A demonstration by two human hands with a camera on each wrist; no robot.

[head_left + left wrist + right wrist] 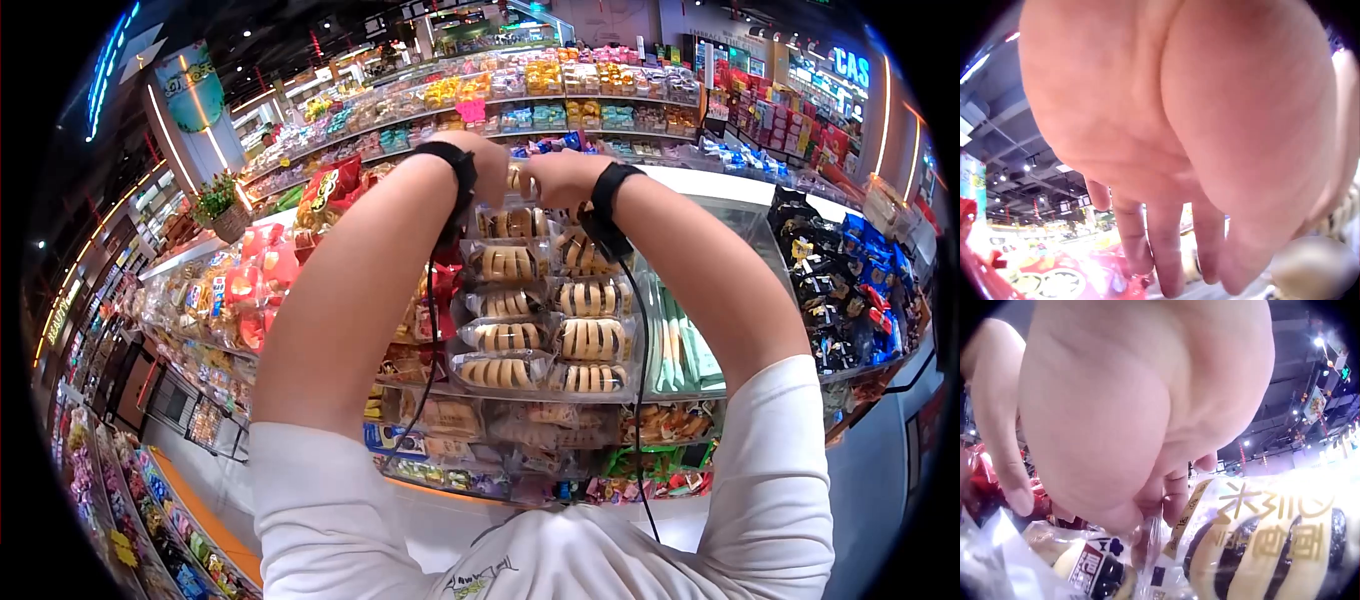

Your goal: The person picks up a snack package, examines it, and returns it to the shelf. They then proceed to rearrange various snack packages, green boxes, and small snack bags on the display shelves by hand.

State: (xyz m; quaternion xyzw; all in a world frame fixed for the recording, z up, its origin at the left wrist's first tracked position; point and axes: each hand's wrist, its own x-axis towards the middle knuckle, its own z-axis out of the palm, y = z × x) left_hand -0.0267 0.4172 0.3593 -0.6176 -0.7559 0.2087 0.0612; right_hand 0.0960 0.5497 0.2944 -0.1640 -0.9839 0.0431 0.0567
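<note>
Both hands reach to the back of a bin of wrapped striped bread point(508, 263). In the right wrist view my right hand point(1147, 412) pinches the clear wrapper edge of a bread pack point(1260, 550) between thumb and fingers. My left hand point(1172, 125) hangs with its fingers extended downward, and nothing is seen in its grasp; in the head view the left hand point(487, 165) is just left of the right hand point(565, 178). Another wrapped bread point(1091, 562) with a dark and red label lies under the right thumb.
Red snack bags point(265, 265) are heaped on the left, pale green packs point(675, 345) right of the bread. Black and blue bags point(850, 280) fill the far right. Tiered shelves of packets point(540, 80) rise behind, and a potted plant point(222, 208) stands at the left.
</note>
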